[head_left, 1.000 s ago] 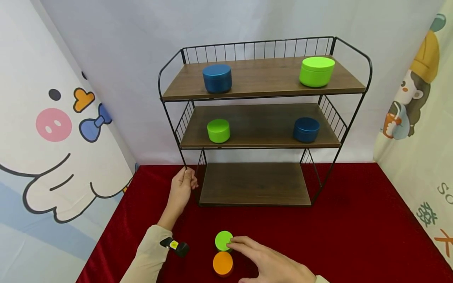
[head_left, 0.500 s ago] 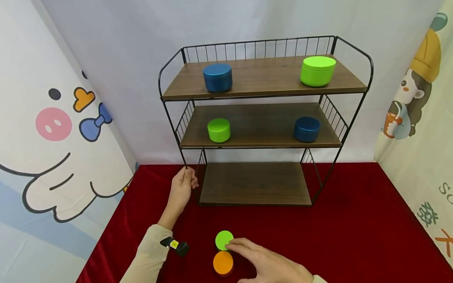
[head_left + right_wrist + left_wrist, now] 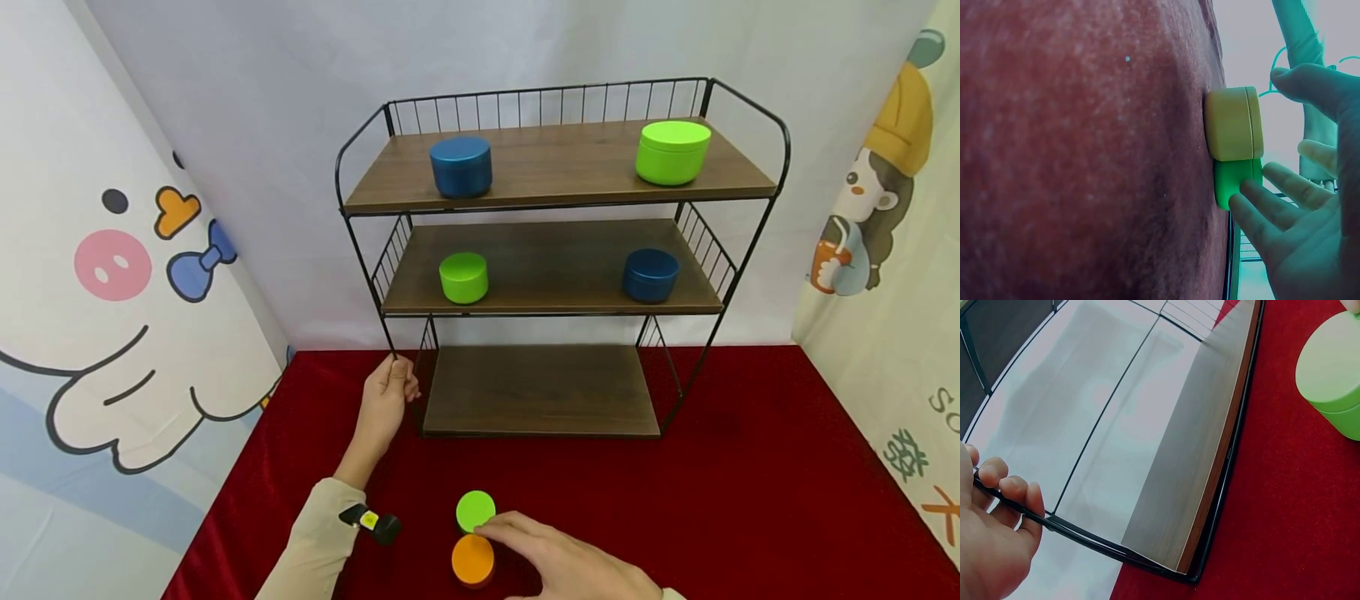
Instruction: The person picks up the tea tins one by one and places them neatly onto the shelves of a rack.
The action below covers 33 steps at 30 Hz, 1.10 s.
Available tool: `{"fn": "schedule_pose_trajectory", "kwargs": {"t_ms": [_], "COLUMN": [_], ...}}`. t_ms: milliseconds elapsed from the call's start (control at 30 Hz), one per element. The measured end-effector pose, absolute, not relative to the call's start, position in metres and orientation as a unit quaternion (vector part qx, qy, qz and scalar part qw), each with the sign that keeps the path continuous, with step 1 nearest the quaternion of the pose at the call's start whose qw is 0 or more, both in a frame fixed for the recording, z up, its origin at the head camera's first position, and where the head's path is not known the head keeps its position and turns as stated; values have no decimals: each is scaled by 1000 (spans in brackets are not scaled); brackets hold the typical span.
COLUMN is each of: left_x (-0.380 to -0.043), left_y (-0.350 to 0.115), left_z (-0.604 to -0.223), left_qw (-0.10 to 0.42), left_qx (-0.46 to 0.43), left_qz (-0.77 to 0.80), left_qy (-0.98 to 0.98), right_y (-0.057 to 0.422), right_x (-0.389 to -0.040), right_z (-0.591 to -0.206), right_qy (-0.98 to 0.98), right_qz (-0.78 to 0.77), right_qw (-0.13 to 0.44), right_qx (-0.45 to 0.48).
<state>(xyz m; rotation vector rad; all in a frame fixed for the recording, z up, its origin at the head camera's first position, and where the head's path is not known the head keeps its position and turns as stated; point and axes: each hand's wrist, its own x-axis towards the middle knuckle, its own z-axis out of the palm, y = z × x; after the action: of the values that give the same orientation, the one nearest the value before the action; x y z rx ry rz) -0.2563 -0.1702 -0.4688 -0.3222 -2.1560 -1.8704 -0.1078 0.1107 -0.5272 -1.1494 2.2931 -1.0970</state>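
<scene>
My left hand (image 3: 386, 396) grips the left black wire post of a three-tier shelf (image 3: 555, 392). In the left wrist view, its fingers (image 3: 1013, 487) curl around that thin frame. My right hand (image 3: 570, 558) hovers just right of two small round tins on the red cloth, fingers extended and thumb spread apart. The green tin (image 3: 476, 510) lies farther off, directly behind the orange tin (image 3: 472, 560). In the right wrist view, the fingertips (image 3: 1238, 201) come close to the green tin (image 3: 1230, 184); whether they touch it I cannot tell. The palm holds nothing.
On the top tier stand a blue tin (image 3: 461, 167) at left and a larger green tin (image 3: 672, 152) at right. The middle tier bears a green tin (image 3: 463, 278) and a dark blue tin (image 3: 650, 276). Printed curtains (image 3: 877, 350) flank the red cloth (image 3: 750, 483).
My right hand has shifted slightly nearer to me, its fingertips moving from beside the green tin toward the gap between the two tins. My left hand and the tins stay put.
</scene>
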Motion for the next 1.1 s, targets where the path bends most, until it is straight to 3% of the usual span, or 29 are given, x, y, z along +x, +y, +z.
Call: {"fn": "schedule_pose_trajectory", "kwargs": {"t_ms": [1100], "left_x": [-255], "left_y": [-169], "left_z": [-467], "left_qw": [139], "left_qx": [-115], "left_qz": [-643], "left_qy": [-744], "right_y": [74], "right_x": [-111], "right_z": [-534], "right_qy": [777], "right_qz": [-305], "right_qw": [151], "right_qx": [-529]}}
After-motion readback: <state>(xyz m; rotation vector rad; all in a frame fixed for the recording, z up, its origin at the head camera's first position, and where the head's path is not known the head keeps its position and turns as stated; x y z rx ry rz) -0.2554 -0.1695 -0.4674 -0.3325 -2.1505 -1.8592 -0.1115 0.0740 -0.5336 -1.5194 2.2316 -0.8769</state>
